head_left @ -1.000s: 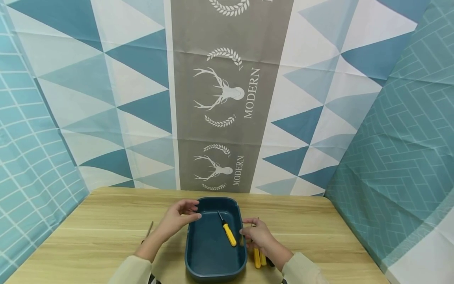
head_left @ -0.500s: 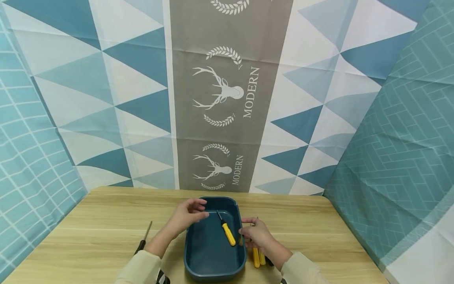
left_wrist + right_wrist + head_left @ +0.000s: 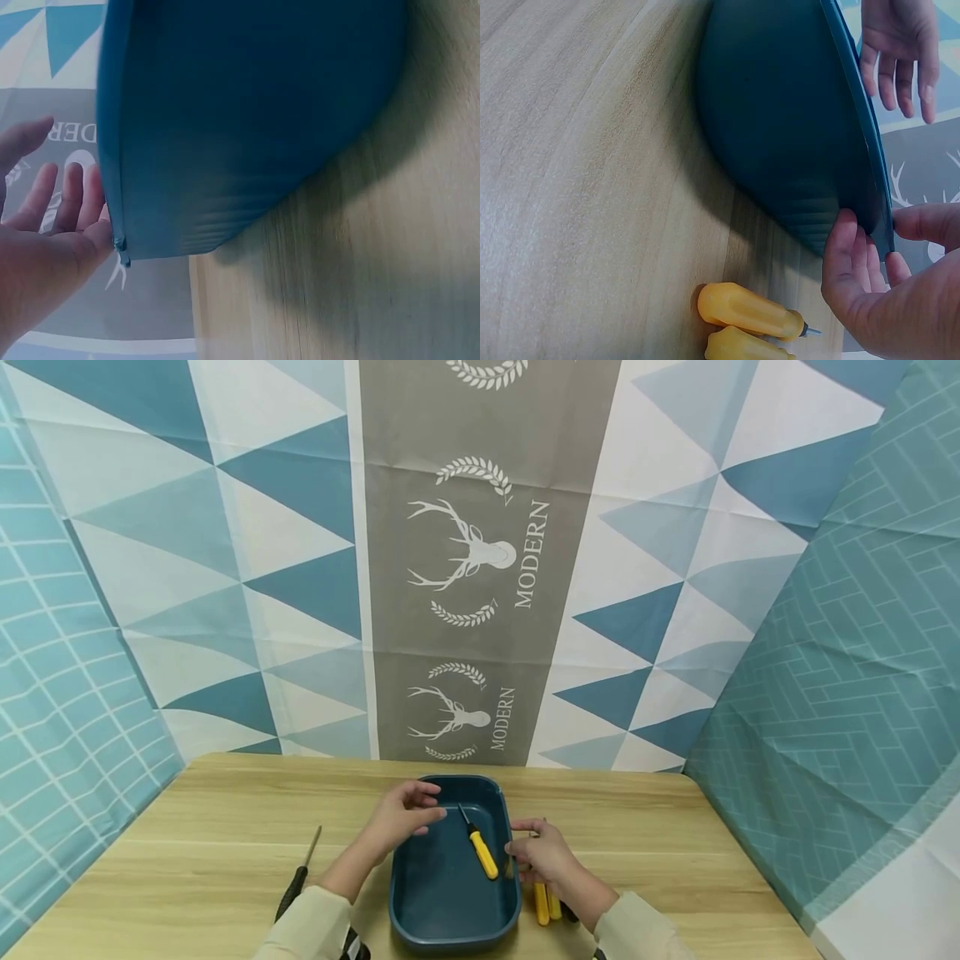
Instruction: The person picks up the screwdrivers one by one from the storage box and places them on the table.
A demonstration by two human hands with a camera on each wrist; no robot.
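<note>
A dark blue rectangular bin (image 3: 442,897) sits on the table with a yellow-handled screwdriver (image 3: 483,855) lying inside it, tip pointing away. My left hand (image 3: 403,817) hovers across the bin's left rim, fingers loosely bent and holding nothing. On the opposite side, my right hand (image 3: 549,857) pinches the right rim; in the right wrist view its thumb is inside the bin wall (image 3: 795,120) and its fingers lie against the outside. Left of my left forearm lies a black-handled screwdriver (image 3: 294,887), partly hidden by the sleeve.
Beside the bin, under my right hand, lie yellow-handled screwdrivers (image 3: 542,906) and a dark handle (image 3: 570,914). The wooden table (image 3: 660,860) ends at a patterned cloth backdrop (image 3: 480,610), with tiled-print cloth at both sides.
My left hand has moved to the right, over the bin's left rim, uncovering more of the black-handled screwdriver. The right hand keeps its hold on the rim.
</note>
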